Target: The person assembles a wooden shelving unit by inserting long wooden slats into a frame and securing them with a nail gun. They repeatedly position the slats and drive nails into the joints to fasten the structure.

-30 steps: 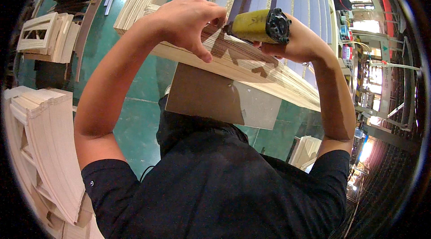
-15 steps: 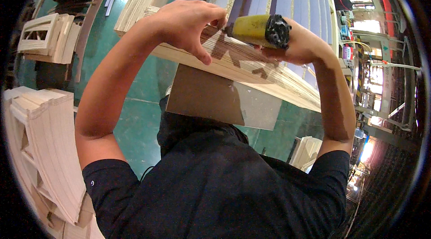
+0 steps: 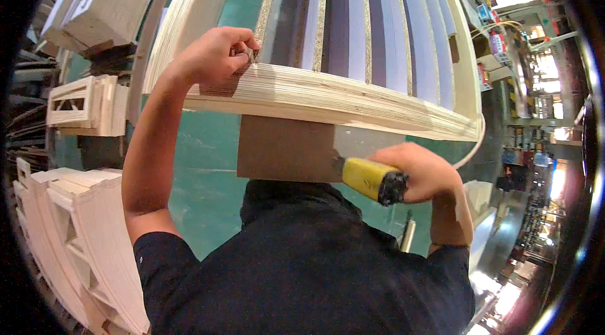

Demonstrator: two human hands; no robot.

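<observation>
A yellow-and-black nail gun (image 3: 365,179) is in my right hand (image 3: 419,171), closed round its grip. The gun hangs near my body, apart from the frame, with its nose to the left over a brown board (image 3: 283,146). My left hand (image 3: 217,55) is closed at the left part of the layered plywood rail (image 3: 328,97), by the end of the leftmost chipboard-edged slat (image 3: 268,7). Its fingertips press together there; what they pinch is too small to make out.
Several slats with bluish faces (image 3: 384,26) run away from me inside the wooden frame. A pale hose (image 3: 471,149) loops round its near right corner. Stacked wooden parts (image 3: 94,221) stand at my left, with a smaller stack (image 3: 88,105) behind. Green floor (image 3: 201,190) shows below.
My right hand has drawn the nail gun back from the rail toward my body. My left hand has gone from open to closed at the rail's left part. The view has shifted.
</observation>
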